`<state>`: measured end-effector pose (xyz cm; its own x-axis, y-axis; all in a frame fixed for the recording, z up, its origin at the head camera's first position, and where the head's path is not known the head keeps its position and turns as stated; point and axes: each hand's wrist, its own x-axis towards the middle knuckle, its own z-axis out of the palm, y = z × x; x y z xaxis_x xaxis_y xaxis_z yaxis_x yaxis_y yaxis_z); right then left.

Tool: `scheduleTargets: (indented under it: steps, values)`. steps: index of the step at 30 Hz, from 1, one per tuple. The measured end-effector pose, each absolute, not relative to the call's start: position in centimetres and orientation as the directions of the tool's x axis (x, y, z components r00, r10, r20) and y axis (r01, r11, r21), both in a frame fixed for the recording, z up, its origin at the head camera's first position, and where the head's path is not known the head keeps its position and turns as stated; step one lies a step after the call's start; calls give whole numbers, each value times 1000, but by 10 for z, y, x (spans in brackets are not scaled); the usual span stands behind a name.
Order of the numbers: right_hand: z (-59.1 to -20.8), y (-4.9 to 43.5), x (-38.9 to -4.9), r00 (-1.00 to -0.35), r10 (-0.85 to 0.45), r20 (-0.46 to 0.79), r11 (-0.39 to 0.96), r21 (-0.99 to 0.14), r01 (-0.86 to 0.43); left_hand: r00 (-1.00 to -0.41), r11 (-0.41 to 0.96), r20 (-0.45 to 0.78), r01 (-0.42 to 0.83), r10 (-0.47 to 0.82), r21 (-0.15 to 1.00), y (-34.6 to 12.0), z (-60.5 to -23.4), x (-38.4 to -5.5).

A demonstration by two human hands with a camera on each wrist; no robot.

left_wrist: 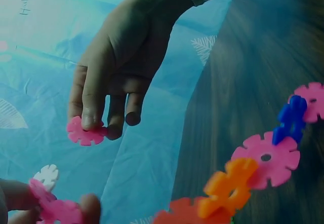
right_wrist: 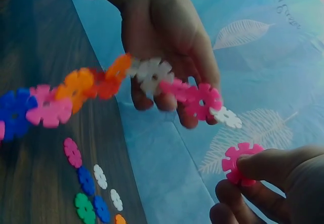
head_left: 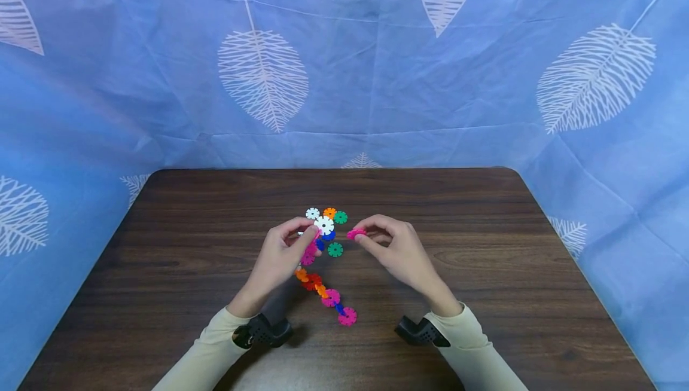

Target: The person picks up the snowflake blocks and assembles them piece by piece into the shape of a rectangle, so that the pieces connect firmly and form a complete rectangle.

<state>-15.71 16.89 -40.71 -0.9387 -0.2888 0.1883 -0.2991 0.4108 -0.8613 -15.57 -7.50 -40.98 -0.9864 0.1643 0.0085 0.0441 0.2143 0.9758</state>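
My left hand point(head_left: 282, 256) holds a chain of interlocked notched plastic discs near its upper end. A white disc point(head_left: 324, 225) sits at that end, beside a pink disc point(right_wrist: 203, 102) at the fingertips. From the hand the chain runs down through white, orange and red to a pink disc point(head_left: 331, 298), a blue disc point(left_wrist: 290, 120) and a last pink disc point(head_left: 347, 317). Off to the right, my right hand point(head_left: 395, 253) pinches a single pink disc point(right_wrist: 242, 162) between thumb and fingers. A gap separates this disc from the chain's white end.
Loose discs lie on the dark wooden table point(head_left: 484, 271) just beyond the hands, among them a white disc point(head_left: 312, 213), an orange disc point(head_left: 329, 213) and a green disc point(head_left: 335, 250). Behind the table hangs a blue cloth point(head_left: 366, 80) with white leaf prints.
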Motion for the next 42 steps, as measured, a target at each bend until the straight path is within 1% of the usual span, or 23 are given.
scheduleTargets:
  steps: [8,13,17,29,32,39,42]
  values:
    - [-410,158,-155,-924,-295,245,399,-847,-352,-984,197,-1,35,179,980,-75,-410,-155]
    - [-413,153,-154,-915,-295,276,407,-830,-382,-977,151,-5,28,213,988,-73,-410,-154]
    - [-416,150,-154,-914,-293,281,387,-839,-382,-975,152,4,39,221,988,-70,-411,-152]
    - [-419,148,-156,-913,-295,281,369,-848,-380,-973,129,-11,20,232,991,-66,-413,-151]
    - [-419,148,-156,-911,-301,281,369,-847,-383,-973,147,-11,23,229,989,-65,-413,-151]
    - [-421,148,-157,-904,-316,288,374,-838,-398,-978,238,-4,47,209,970,-66,-416,-151]
    - [-425,149,-158,-907,-325,267,388,-837,-385,-973,239,-32,24,229,971,-66,-420,-153]
